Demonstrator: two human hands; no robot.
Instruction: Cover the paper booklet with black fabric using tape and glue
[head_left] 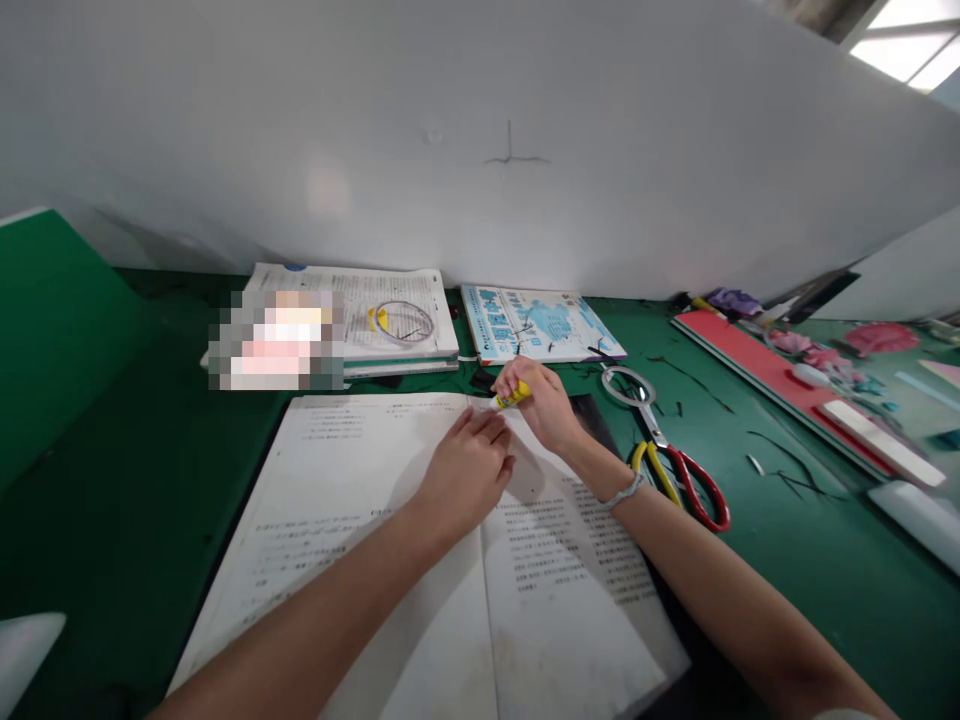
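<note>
Right hand [546,402] grips a yellow tube [513,396] near the top edge of the open book [322,480] on the table [765,570]; left hand [466,460]'s spread palm-down, holding nothing. If the left slips, the book could shift and the tube might skid.

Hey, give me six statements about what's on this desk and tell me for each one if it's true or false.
1. The right hand holds a yellow tube. True.
2. The left hand is over an open book. True.
3. The scissors lie to the right of the open book. True.
4. The handles of the scissors are both blue. False: one is yellow, the other red.
5. The left hand holds the scissors. False: they lie on the green tabletop.
6. The open book's pages are blank. False: print shows on both.
</note>
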